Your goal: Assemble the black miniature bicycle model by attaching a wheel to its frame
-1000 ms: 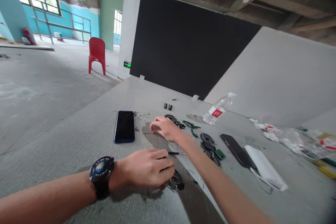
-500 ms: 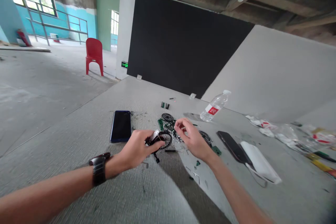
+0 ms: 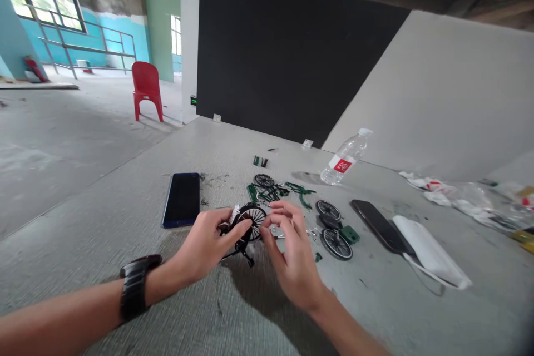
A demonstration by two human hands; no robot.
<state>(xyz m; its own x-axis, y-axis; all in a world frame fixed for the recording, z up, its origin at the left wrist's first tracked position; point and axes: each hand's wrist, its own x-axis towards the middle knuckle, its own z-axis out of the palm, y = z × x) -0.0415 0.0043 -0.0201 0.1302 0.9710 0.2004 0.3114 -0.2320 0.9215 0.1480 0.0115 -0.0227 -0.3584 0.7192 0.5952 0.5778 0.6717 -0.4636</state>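
Observation:
My left hand point(image 3: 214, 242) is closed around a black model bicycle point(image 3: 252, 217), its thumb lying across the spoked wheel. A black pedal-like piece hangs below the fingers. At the wheel's right edge, my right hand point(image 3: 292, 250) has its thumb and index finger pinched together; whatever sits between them is too small to make out. Just beyond lie a loose wheel point(image 3: 264, 180), dark green frame parts point(image 3: 301, 191) and small bits. Right of my right hand rest two more wheels, the nearer one point(image 3: 336, 243) beside a green piece point(image 3: 350, 235).
A blue-edged phone point(image 3: 182, 200) lies left of my hands. To the right are a clear water bottle point(image 3: 345, 158), a dark phone point(image 3: 376, 225) and a white power bank point(image 3: 429, 250) with a cable. Plastic wrappers point(image 3: 471, 208) lie far right. A black panel point(image 3: 287, 55) stands behind.
My right hand has come from over the loose parts down to the wheel held in my left hand, uncovering the green frame parts and wheels. The view has shifted slightly.

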